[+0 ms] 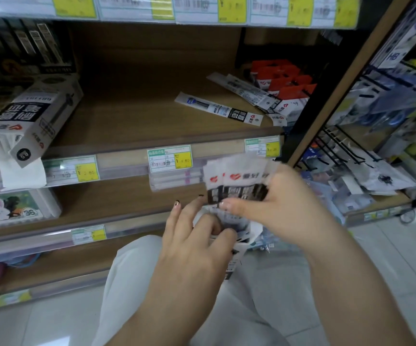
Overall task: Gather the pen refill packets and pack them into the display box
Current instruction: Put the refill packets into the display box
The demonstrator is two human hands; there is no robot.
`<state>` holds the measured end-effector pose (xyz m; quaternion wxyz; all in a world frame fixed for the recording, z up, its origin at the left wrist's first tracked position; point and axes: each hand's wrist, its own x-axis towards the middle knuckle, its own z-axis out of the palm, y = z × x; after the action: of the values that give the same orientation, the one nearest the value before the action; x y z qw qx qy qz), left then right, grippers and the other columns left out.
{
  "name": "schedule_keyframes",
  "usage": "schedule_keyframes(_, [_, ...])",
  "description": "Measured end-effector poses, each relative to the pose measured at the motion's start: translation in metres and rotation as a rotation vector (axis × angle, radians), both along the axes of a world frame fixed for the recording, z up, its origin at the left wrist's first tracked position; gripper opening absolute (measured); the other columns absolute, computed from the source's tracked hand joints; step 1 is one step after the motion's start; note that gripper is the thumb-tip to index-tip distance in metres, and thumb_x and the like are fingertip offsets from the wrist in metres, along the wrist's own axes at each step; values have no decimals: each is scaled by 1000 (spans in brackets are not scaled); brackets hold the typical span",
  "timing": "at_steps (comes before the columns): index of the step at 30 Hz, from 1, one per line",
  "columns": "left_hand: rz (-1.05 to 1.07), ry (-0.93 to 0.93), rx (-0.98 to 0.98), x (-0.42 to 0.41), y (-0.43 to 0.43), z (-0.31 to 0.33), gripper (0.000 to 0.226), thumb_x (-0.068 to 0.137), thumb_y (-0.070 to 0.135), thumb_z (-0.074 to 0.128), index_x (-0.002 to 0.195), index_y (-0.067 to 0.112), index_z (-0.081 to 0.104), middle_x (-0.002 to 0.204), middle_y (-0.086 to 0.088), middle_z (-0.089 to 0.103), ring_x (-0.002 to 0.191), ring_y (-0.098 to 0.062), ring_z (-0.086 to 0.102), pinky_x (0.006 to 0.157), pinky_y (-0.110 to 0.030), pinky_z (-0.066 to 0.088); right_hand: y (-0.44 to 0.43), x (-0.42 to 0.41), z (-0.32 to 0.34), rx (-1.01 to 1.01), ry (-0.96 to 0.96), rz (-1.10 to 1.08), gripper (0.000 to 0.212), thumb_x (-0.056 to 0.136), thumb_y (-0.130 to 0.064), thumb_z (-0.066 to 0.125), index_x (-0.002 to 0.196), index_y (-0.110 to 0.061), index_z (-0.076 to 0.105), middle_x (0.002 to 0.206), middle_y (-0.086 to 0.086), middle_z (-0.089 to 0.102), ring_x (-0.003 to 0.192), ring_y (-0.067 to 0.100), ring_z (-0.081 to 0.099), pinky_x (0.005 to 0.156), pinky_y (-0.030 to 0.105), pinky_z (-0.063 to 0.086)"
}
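Nearest to the camera I saw the person's light trousers (152, 283) above the tiled floor (377, 245). Just over the lap, both hands were on one bunch of refill packets (237, 178), which was blurred. The left hand (197, 240) gripped the lower end of the bunch with curled fingers, while its forefinger pointed up and away from the packets. The right hand (284, 203) held the upper half, with the thumb pressed on the dark printed band and the other fingers behind. The white tops of the packets, with red heart marks, stood above the right hand like a fan.

Behind the hands was the front rail of the middle shelf (127, 131), with a green and yellow price label (169, 159) on it. On the shelf board, to the right, one loose packet (220, 110) lay flat and slanted. A few more packets (245, 92) lay farther back, and their right ends touched a row of red-topped packets (285, 79) in the corner.

At the left end of the same shelf lay the display box (30, 113), white and black, tilted on its side. Its open end hung over the shelf edge, well apart from the hands.
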<state>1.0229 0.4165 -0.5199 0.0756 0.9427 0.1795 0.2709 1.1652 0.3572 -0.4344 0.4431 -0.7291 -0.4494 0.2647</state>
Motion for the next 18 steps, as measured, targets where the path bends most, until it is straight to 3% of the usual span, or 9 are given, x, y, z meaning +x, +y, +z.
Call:
schedule_keyframes(3, [-2, 7, -8, -3, 5, 0, 24, 75, 18, 67, 98, 21, 58, 96, -5, 60, 116, -37, 48, 103, -59, 33, 4, -7, -14, -95, -54, 15, 33, 68, -17, 80, 97, -24, 68, 101, -10, 67, 94, 7, 64, 88, 38, 52])
schedule_keyframes(6, [-12, 18, 5, -4, 6, 3, 28, 73, 14, 72, 96, 21, 56, 97, -4, 61, 116, -35, 47, 105, -58, 32, -2, -2, 7, -109, -111, 83, 27, 67, -22, 81, 85, -37, 67, 115, -20, 56, 104, -3, 57, 94, 25, 45])
schedule_keyframes(8, [-18, 38, 10, -4, 3, 4, 33, 66, 10, 80, 91, 20, 61, 94, -3, 60, 116, -35, 45, 106, -58, 30, -5, 0, 29, -132, -211, 117, 24, 70, -23, 78, 75, -41, 63, 123, -22, 53, 110, -8, 50, 96, 18, 39])
schedule_keyframes(11, [-14, 41, 9, -3, 2, 4, 33, 61, 8, 83, 86, 19, 64, 88, -2, 58, 114, -33, 44, 107, -57, 29, 2, 0, 41, -234, -416, 183, 28, 75, -24, 74, 59, -37, 56, 123, -20, 55, 111, -5, 49, 94, 20, 33])
schedule_keyframes(14, [-13, 12, -9, -4, 3, 0, 28, 65, 9, 81, 86, 19, 64, 87, -1, 58, 115, -32, 44, 107, -57, 29, 13, -5, 30, -420, -603, 269, 19, 81, -29, 68, 64, -27, 59, 122, -13, 56, 115, 8, 45, 95, 20, 32])
schedule_keyframes(18, [-22, -20, -7, -4, 4, -2, 17, 72, 14, 71, 86, 20, 63, 88, 0, 58, 120, -31, 44, 108, -54, 24, 15, -11, 17, -523, -760, 266, 9, 83, -32, 64, 77, -25, 64, 108, -9, 55, 114, 19, 39, 94, 40, 42])
